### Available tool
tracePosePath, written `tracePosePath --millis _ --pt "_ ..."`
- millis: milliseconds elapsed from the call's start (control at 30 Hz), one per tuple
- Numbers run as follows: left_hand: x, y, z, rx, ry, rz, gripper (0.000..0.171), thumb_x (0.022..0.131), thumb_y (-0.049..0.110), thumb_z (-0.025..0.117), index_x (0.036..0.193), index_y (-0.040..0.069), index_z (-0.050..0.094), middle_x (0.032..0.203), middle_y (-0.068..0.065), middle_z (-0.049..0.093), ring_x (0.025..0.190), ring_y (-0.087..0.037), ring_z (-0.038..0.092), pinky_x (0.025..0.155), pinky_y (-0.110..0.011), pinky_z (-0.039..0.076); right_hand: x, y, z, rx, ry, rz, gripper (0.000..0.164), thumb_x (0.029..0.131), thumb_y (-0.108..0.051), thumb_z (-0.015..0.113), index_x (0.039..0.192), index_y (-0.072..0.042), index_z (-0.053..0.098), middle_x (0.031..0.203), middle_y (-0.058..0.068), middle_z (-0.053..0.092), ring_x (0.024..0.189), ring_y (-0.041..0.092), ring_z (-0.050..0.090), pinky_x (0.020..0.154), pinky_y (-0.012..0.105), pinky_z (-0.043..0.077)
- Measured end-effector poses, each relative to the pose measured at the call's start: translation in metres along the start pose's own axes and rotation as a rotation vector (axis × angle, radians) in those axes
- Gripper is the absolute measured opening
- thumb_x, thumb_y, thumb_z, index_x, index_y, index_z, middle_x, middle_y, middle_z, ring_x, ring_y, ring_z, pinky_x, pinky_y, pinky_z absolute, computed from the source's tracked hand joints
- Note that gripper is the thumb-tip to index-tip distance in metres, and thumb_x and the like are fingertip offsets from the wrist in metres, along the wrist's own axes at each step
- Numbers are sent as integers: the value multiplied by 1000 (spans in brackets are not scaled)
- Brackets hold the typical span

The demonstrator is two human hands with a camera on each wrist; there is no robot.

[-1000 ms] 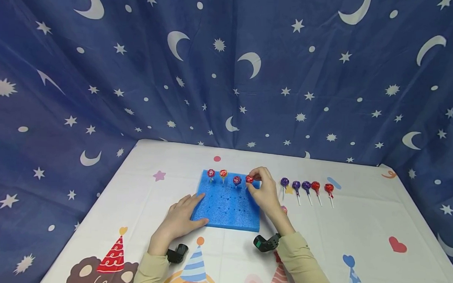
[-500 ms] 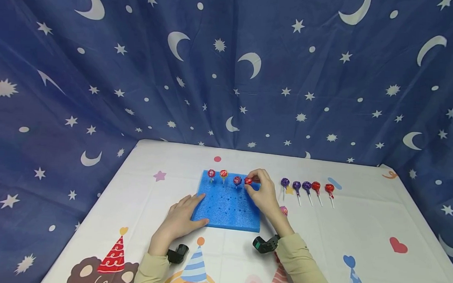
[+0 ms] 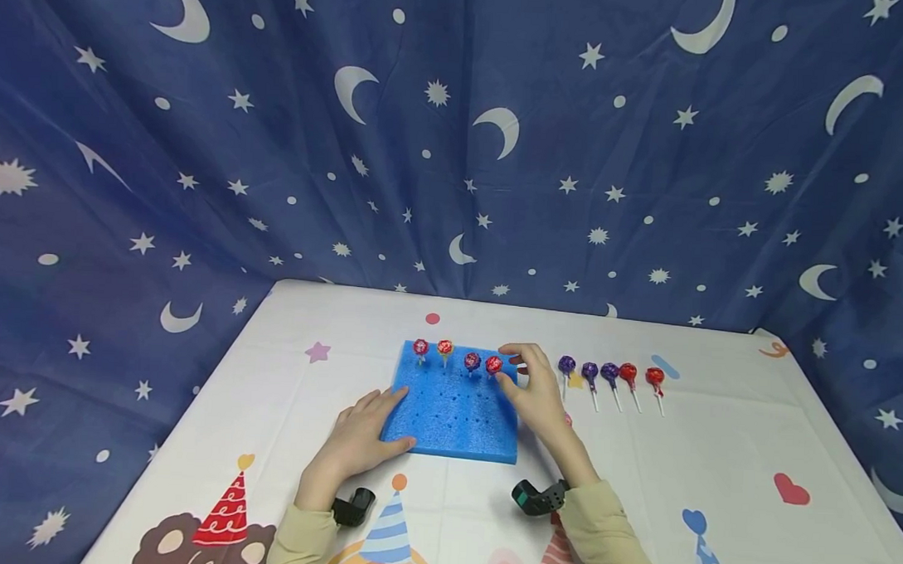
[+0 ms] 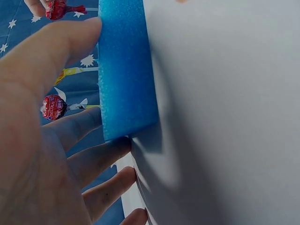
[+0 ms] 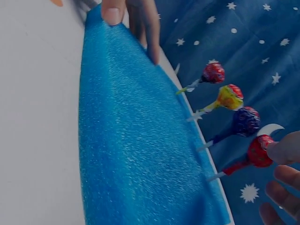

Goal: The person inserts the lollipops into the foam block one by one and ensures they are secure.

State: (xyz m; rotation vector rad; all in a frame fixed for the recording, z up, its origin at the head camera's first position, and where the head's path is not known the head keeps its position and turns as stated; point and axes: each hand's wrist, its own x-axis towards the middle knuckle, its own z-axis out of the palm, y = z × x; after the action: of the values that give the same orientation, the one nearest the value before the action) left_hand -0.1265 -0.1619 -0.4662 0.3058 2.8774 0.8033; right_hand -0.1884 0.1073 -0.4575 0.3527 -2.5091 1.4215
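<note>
A blue foam block (image 3: 446, 435) dotted with small holes lies on the table. Lollipops stand upright along its far edge: a red one (image 3: 420, 347), a yellow-and-red one (image 3: 445, 347), a dark purple-and-red one (image 3: 472, 362) and, rightmost, a plain red one (image 3: 493, 365). My left hand (image 3: 360, 432) rests against the block's left side, fingers spread and thumb at the near edge. My right hand (image 3: 539, 401) is beside the rightmost lollipop, fingers parted from it. In the right wrist view the thumb (image 5: 286, 147) overlaps that red wrapper (image 5: 259, 152).
Right of the block lie purple lollipops (image 3: 589, 371) and red lollipops (image 3: 655, 376) in a row, sticks toward me. Another pinkish lollipop (image 3: 569, 419) is mostly hidden behind my right wrist. A dark blue curtain (image 3: 456, 149) with moons and stars hangs behind the white tablecloth (image 3: 714, 457).
My right hand has let go of the rightmost red lollipop, its fingers spreading and drawing off to the right. That lollipop stands by itself in the foam. My left hand stays put.
</note>
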Motion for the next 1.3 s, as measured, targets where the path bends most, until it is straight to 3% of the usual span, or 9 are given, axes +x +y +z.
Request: tracePosePath --millis 200,533,733,933,1100,1300 --pt "0 -1 1 1 -2 -2 77 84 41 70 148 14 38 152 -15 40 142 -41 30 109 -65 25 -10 -1 -11 0 -5 30 36 85 -4 69 119 -8 60 119 13 59 108 31 56 92 49 47" --pt "0 -2 1 7 2 3 77 83 42 70 148 14 39 151 -15 41 142 -41 30 108 -65 26 -29 4 -19 -86 4 7 32 84 -5 70 115 -8 64 112 10 63 103 25 57 90 47 49" --pt "1 -1 1 5 0 0 77 83 42 70 148 14 39 151 -15 41 142 -42 30 108 -66 25 -41 8 -25 -124 9 48 31 85 -8 70 115 -10 64 112 8 63 104 24 57 90 47 49" --pt "1 0 1 1 -4 -2 77 83 42 70 148 14 39 151 -15 40 142 -42 29 108 -67 24 -51 15 -32 -122 29 99 32 85 -8 70 115 -13 64 111 10 64 102 25 57 80 41 51" --pt "2 -1 2 10 -4 1 77 84 42 70 148 14 38 151 -15 41 142 -41 30 108 -66 25 -58 22 -37 -144 59 125 30 85 -8 70 114 -12 64 110 10 64 102 22 57 79 33 53" --pt "2 -1 2 10 1 6 77 84 43 70 148 14 39 151 -15 41 142 -41 30 108 -65 26 -63 31 -43 -146 77 149 30 85 -6 69 114 -10 64 111 11 63 104 24 57 89 46 54"
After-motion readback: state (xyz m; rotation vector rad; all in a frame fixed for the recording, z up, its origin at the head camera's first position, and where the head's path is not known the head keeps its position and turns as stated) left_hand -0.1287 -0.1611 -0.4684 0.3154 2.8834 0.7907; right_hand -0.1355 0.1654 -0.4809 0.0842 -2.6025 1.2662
